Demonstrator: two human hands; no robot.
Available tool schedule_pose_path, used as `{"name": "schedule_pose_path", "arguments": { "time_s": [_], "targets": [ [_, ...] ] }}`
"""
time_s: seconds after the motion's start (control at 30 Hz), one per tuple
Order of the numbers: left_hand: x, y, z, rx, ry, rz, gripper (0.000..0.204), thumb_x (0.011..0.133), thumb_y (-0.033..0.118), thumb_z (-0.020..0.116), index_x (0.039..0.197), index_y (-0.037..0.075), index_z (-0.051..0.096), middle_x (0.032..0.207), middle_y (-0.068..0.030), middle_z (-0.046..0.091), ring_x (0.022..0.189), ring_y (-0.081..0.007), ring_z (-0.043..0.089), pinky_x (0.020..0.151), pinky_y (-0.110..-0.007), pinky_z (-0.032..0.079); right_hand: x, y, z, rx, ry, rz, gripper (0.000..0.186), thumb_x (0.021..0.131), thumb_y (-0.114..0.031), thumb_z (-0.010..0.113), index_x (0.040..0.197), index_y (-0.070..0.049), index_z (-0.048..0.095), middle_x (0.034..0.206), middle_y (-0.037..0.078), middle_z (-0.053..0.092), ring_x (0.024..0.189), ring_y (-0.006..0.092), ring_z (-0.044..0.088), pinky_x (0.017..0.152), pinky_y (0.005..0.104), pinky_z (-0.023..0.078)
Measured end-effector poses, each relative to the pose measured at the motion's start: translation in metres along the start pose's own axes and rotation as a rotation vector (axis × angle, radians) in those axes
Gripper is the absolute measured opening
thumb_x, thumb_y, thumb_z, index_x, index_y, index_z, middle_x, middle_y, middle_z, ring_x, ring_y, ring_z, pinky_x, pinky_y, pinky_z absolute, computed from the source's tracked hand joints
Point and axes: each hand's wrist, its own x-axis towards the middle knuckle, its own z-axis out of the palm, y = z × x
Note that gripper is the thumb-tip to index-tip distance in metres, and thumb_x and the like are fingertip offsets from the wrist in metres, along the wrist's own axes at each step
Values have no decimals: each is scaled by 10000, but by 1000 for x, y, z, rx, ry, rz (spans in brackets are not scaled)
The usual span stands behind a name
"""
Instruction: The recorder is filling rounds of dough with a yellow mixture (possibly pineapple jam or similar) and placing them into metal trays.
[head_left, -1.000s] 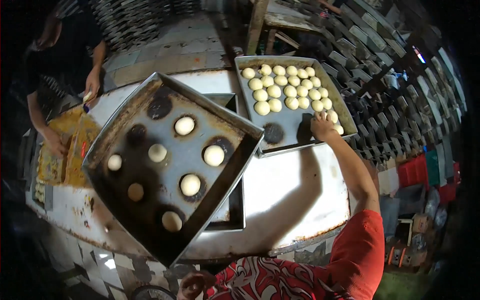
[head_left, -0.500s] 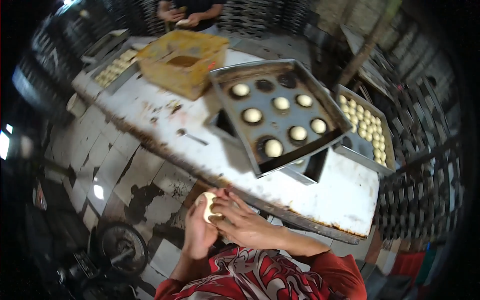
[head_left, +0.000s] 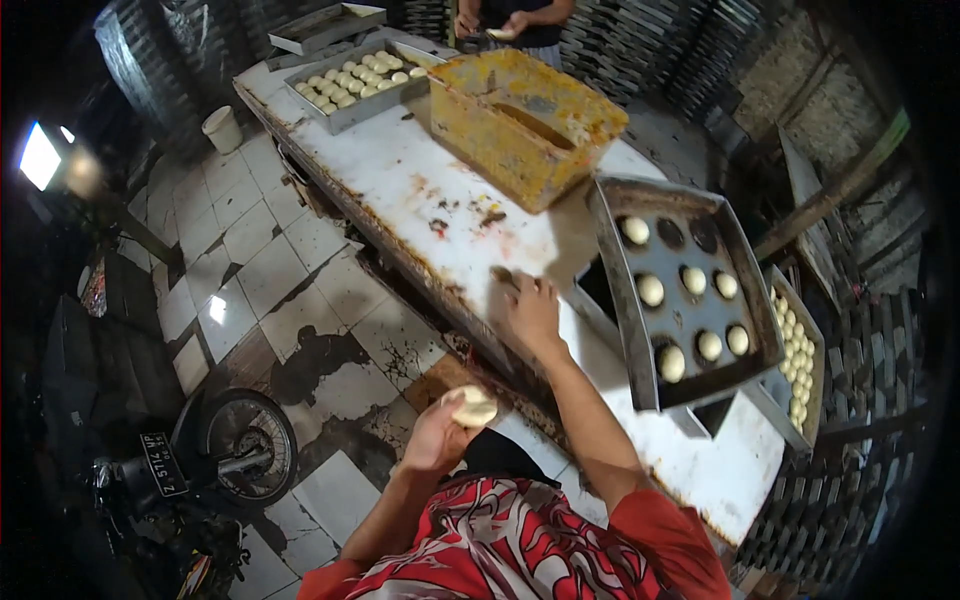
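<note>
My left hand (head_left: 437, 437) holds a flattened piece of pale dough (head_left: 476, 408) in front of the table's near edge. Out over the white tabletop, my right hand (head_left: 533, 318) has its fingers around the handle of a small spoon (head_left: 504, 275); the fingers cover most of the handle, and the dark bowl end shows past them. To the right of that hand, a deep metal baking tray (head_left: 648, 372) rests tilted on another tray. Several round dough balls (head_left: 693, 280) sit spaced out in it, and two dark round spots in it are bare.
A yellow, stained plastic tub (head_left: 480, 150) stands on the table (head_left: 370, 190). Trays of dough balls lie at the far left (head_left: 345, 122) and right (head_left: 815, 425). Across the table is another person's hand (head_left: 515, 27). A motorcycle wheel (head_left: 245, 450) and white bucket (head_left: 222, 130) are left.
My right hand has left the dough and reached forward to the spoon on the table. The dough stays in my left hand. The view has turned left.
</note>
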Motion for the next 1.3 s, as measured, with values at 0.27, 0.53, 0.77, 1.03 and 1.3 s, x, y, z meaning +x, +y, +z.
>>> {"name": "schedule_pose_path", "arguments": {
  "time_s": [0.27,0.53,0.77,1.03,1.3],
  "targets": [
    [87,41,15,439,224,181,322,840,34,565,1151,-38,523,1002,-107,609,902,-188,606,788,-298,498,15,-40,-18,434,105,49,147,889,-53,484,1008,30,466,929,297,501,785,487,521,663,503,440],
    [151,147,144,527,-556,7,494,921,99,530,1377,25,355,1255,-66,529,1138,-133,480,968,-263,360,244,-82,-153,185,283,-70,84,842,-39,538,906,6,569,767,183,612,656,296,603,610,366,466],
    [231,217,71,372,-150,-409,429,922,140,506,1316,-6,420,1196,-116,551,1058,-184,548,908,-311,439,381,20,-74,-347,-1042,35,174,802,-107,555,935,-26,634,816,204,635,760,336,618,666,389,467],
    [257,272,61,328,-80,-790,380,927,86,446,1301,15,467,1173,-81,565,1068,-168,541,922,-275,425,379,-10,-78,-183,-1166,114,215,816,-184,567,919,-16,654,848,128,673,780,224,646,684,336,488],
    [275,266,114,5,-453,-648,456,935,212,433,1301,-59,401,1243,-125,531,1177,-224,493,1036,-349,350,279,-56,-211,257,-478,479,121,879,-80,587,962,-5,633,791,53,646,698,95,591,613,229,474]
  ]
}}
